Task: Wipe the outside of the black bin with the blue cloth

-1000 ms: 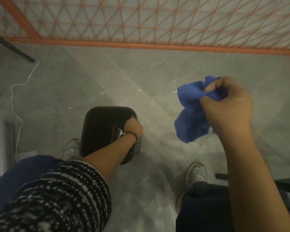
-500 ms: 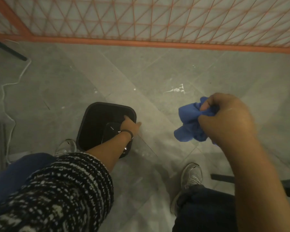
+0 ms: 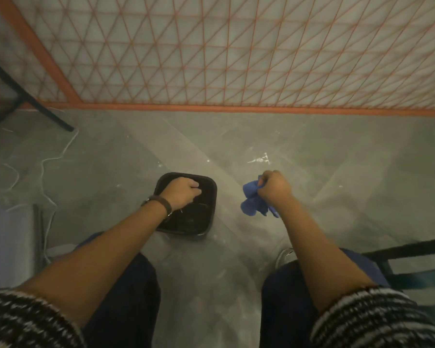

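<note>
Left hand (image 3: 181,194) curled over black bin (image 3: 186,226), grip unclear; right hand (image 3: 274,189) clutches bunched blue cloth (image 3: 251,204)

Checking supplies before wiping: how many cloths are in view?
1: the blue cloth, bunched in the right hand, to the right of the black bin. More may be hidden out of view.

One black bin (image 3: 212,199), one blue cloth (image 3: 251,205), one left hand (image 3: 182,193), one right hand (image 3: 274,188) and one orange fence (image 3: 236,108) are counted.
</note>
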